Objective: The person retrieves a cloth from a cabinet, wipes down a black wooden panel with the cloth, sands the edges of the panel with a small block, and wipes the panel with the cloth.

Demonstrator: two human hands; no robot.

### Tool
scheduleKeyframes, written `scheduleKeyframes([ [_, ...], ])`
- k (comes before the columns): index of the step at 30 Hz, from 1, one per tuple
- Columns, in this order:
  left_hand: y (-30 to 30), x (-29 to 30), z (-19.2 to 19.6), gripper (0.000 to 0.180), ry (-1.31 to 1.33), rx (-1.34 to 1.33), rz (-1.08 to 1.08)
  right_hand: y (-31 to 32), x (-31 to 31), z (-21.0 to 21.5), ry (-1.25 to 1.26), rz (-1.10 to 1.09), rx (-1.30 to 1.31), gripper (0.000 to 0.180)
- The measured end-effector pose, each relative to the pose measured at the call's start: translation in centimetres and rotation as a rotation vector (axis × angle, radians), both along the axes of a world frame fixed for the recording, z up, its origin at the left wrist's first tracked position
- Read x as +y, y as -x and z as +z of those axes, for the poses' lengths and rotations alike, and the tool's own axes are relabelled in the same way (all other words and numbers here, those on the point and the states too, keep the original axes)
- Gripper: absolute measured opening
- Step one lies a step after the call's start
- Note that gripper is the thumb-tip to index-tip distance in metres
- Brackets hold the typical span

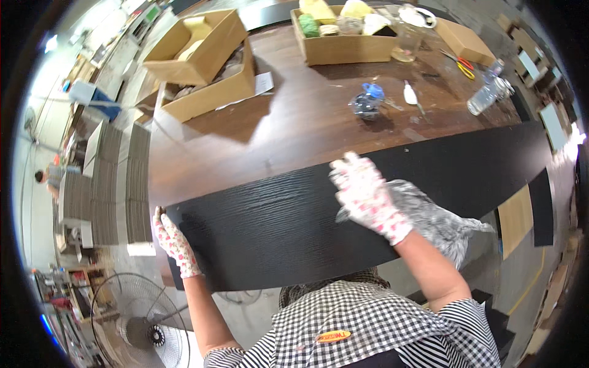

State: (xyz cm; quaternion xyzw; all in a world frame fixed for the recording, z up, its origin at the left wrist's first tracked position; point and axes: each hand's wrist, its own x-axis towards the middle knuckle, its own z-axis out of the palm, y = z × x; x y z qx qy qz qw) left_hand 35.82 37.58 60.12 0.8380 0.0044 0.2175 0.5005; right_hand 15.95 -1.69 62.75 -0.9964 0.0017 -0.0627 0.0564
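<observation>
A long black board (264, 227) with a fine wood-grain surface lies slantwise across the near side of the table. At its left end my left hand (176, 245), in a white glove with a pink-red pattern, rests along the edge, its fingers stretched out. My right hand (368, 199), gloved alike and slightly blurred, is over the middle of the board. Under its palm is a crumpled grey cloth (423, 211), which spreads right and hangs past the board's near edge. The palm hides part of the cloth.
Cardboard boxes (202, 46) are stacked at the far left of the brown table (294, 98); another open box (350, 50) holds several items. Bottles (485, 98), scissors (463, 66) and a blue-capped container (367, 104) stand beyond the board. Left are stacked panels (104, 184) and a fan (144, 325).
</observation>
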Motion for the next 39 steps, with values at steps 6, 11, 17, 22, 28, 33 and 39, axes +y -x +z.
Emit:
scheduleKeyframes([
  [6,-0.3,5.0,0.1,0.03,-0.569,-0.126,0.219,1.4,-0.2,-4.3,-0.93,0.067,-0.264,0.037],
  [11,-2.4,6.7,-1.3,0.036,-0.646,-0.064,0.293,1.8,-0.7,-1.6,0.059,-0.068,-0.077,0.043],
  [17,-5.3,7.0,-1.3,0.041,-0.608,0.073,0.213,-5.3,12.2,-0.5,-0.085,0.368,-0.015,0.038],
  [22,-6.0,8.8,-2.7,0.042,-0.558,0.134,0.112,0.3,8.2,-0.6,-0.047,0.054,0.005,0.036],
  [28,-6.6,8.0,-2.0,0.044,-0.37,0.094,0.027,8.4,-0.2,-2.1,0.018,-0.471,-0.174,0.036],
  [33,-7.3,8.6,-3.8,0.045,-0.356,0.08,-0.052,5.1,11.8,-1.0,-0.049,-0.042,-0.021,0.031],
  [39,-7.6,9.5,-3.7,0.043,-0.357,0.064,-0.048,11.1,5.1,-0.6,-0.01,-0.117,-0.214,0.031],
])
